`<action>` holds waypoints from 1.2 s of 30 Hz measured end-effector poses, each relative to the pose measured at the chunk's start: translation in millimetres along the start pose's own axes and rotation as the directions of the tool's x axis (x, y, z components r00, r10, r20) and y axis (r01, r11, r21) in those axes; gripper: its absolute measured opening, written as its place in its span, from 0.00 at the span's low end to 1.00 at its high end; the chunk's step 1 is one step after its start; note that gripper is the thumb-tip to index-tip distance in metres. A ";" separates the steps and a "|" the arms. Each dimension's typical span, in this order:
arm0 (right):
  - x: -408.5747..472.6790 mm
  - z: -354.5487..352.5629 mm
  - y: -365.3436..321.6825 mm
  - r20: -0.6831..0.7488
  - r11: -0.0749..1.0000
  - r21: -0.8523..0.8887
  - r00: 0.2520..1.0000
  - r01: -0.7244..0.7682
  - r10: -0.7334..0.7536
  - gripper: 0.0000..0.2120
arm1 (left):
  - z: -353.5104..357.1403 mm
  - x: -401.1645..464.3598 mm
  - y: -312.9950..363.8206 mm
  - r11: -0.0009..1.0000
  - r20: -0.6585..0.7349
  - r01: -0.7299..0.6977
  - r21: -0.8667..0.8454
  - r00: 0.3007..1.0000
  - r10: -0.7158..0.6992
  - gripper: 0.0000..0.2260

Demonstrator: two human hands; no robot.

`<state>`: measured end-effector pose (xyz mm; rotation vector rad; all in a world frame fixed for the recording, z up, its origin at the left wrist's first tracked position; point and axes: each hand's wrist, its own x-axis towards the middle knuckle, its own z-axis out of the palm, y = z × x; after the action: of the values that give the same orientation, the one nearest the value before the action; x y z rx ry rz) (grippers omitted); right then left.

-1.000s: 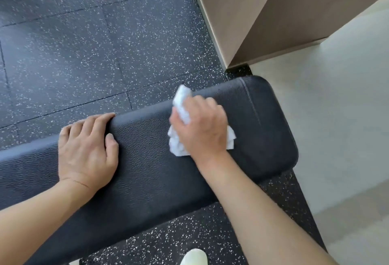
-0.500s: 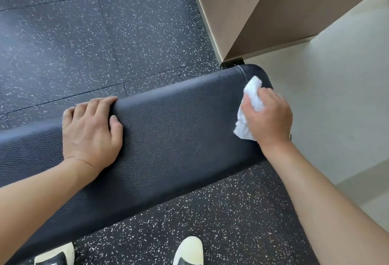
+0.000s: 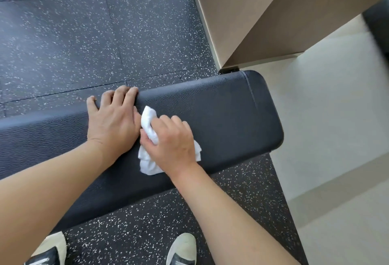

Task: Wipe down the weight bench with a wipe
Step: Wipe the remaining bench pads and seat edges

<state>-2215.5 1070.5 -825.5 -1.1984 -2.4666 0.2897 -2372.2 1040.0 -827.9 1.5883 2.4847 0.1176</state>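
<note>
Right hand [image 3: 171,142] curled around a crumpled white wipe [image 3: 148,160], pressing it down onto the top of the bench [image 3: 227,113]. Wipe bunched and creased, sticking out past the thumb on the far side, below the wrist on the near side, and a little at the right of the hand. Left hand [image 3: 111,121] flat on the padding just left of the wipe, fingers straight and reaching over the far edge of the bench, holding nothing, its right side touching or almost touching the wipe.

Bench black, with a pebbled leather-like skin, a stitched seam near its rounded right end, running from lower left to upper right. Wipe lying roughly at the middle of the visible pad, nearer the near edge.

Dark floor [image 3: 84,33] speckled with white under and beyond the bench; pale smooth floor [image 3: 326,127] to the right. Beige wall corner [image 3: 242,12] just beyond the bench's far right end. Two shoes [image 3: 183,250] with pale toes at the near edge.
</note>
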 end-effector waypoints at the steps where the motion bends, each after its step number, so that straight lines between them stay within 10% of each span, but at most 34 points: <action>1: 0.4 -7.1 14.5 0.006 0.997 -0.011 0.997 0.074 -0.073 0.12 | -4.6 2.2 2.5 0.997 0.022 -0.071 0.023 0.997 0.070 0.27; 6: 7.6 -57.4 134.5 0.042 0.965 -0.232 0.989 -0.126 0.139 0.15 | -20.0 18.7 25.5 0.853 0.220 -0.509 0.116 0.851 0.478 0.30; 10: -1.9 -85.8 211.8 -0.013 0.873 -0.211 0.894 -0.440 0.448 0.20 | -7.8 35.6 58.4 0.961 0.170 -0.264 -0.079 0.947 0.274 0.23; 17: -29.3 -72.9 221.7 -0.146 0.871 -0.070 0.869 -0.486 0.473 0.15 | 16.3 73.9 138.0 0.966 0.088 0.248 -0.070 0.966 -0.242 0.24; 23: -48.4 -83.1 256.5 -0.159 0.978 -0.122 0.976 -0.166 0.146 0.18 | 26.5 77.5 142.0 0.954 -0.020 0.293 -0.056 0.955 -0.294 0.22; 36: 4.9 -78.3 264.9 -0.145 0.983 -0.120 0.982 -0.140 0.122 0.17 | 28.5 78.8 145.6 0.945 -0.030 0.323 -0.047 0.945 -0.325 0.18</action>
<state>-1997.1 1238.6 -844.4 -1.3898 -2.3223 0.0792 -2269.0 1171.9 -840.5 1.1498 2.7130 0.1507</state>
